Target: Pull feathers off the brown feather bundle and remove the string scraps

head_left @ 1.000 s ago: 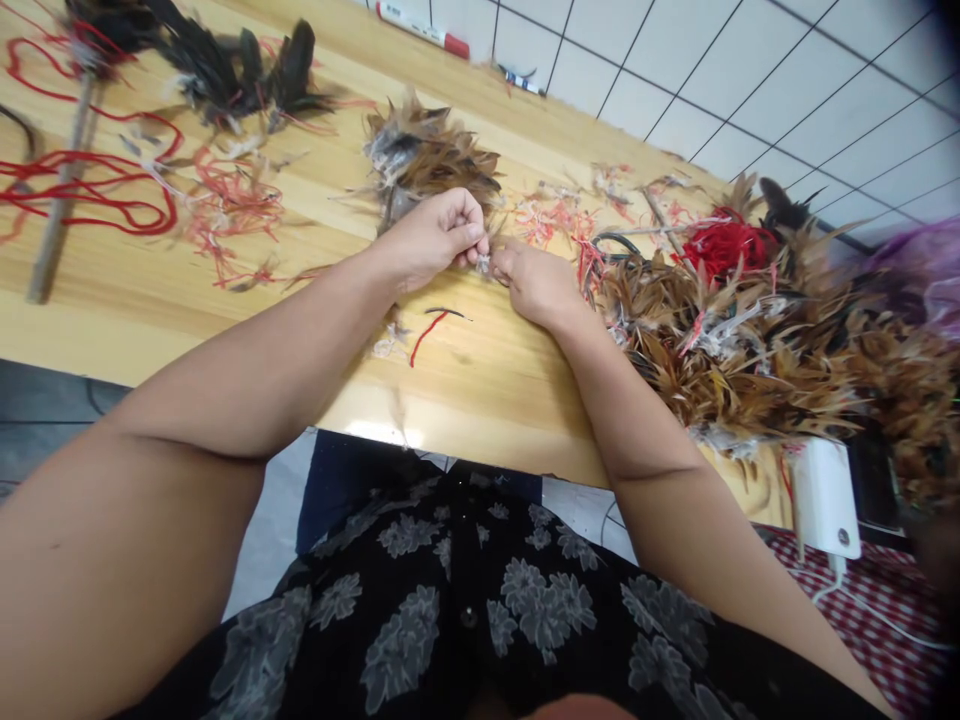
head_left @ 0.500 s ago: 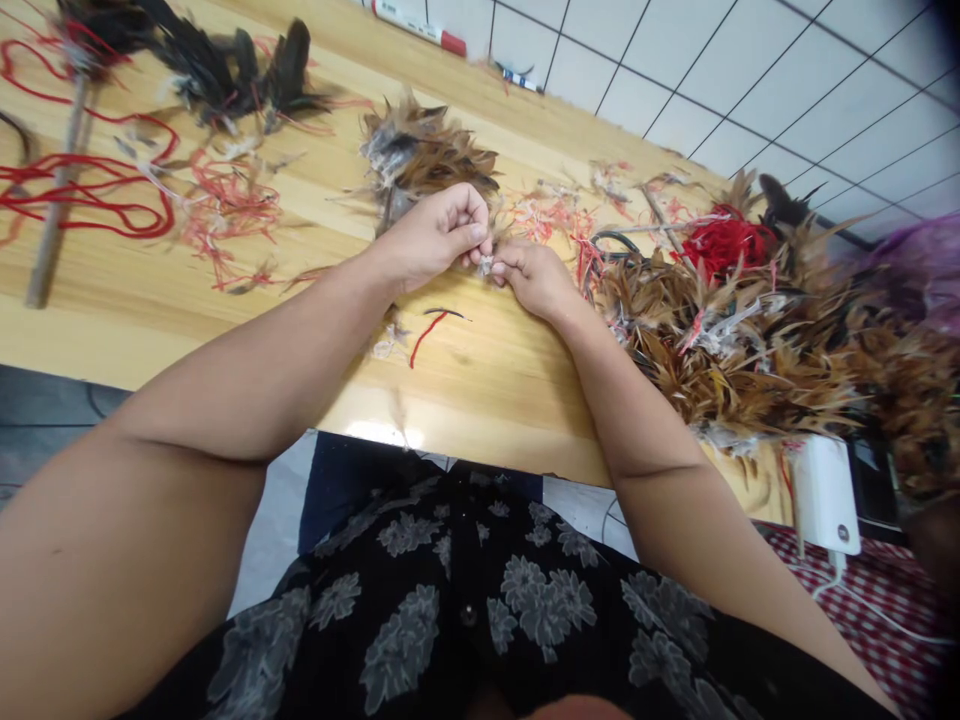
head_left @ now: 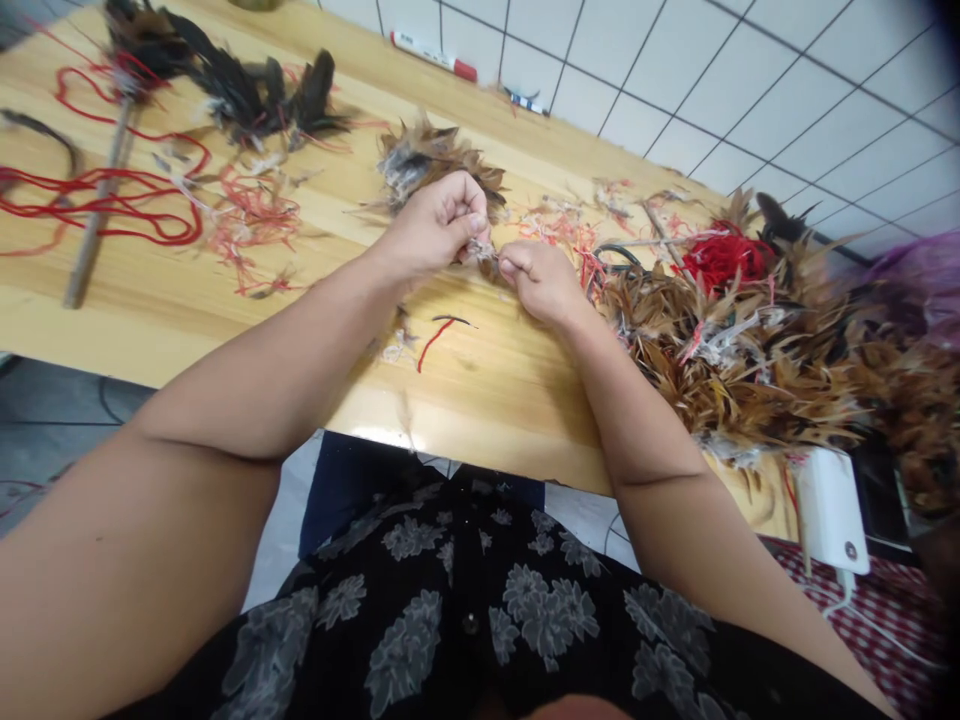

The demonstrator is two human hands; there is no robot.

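My left hand (head_left: pixel 448 222) is closed in a pinch on a small whitish tuft of feathers (head_left: pixel 481 252), above the middle of the wooden table. Just to its right, my right hand (head_left: pixel 546 282) is closed with the thumb pressed on the curled fingers, at the tuft's right end. Whatever the right fingers grip is too small to make out. Behind my left hand lies a bunch of brown and grey feathers (head_left: pixel 420 160), partly hidden by it. Below my hands, a short piece of red string (head_left: pixel 433 345) rests beside a thin dark strip (head_left: pixel 454 321).
A large heap of brown feathers (head_left: pixel 720 370) and a red string bundle (head_left: pixel 724 255) cover the right side. Leftward lie a feathered stick (head_left: pixel 97 225), loose red cord (head_left: pixel 161 238) and black feathers (head_left: pixel 247 95). Markers (head_left: pixel 431 55) lie by the tiled wall; a white charger (head_left: pixel 831 510) sits front right.
My hands have drawn slightly apart, and more of the whitish tuft shows between them. The right fingers are curled tighter. The whole view has shifted a little.
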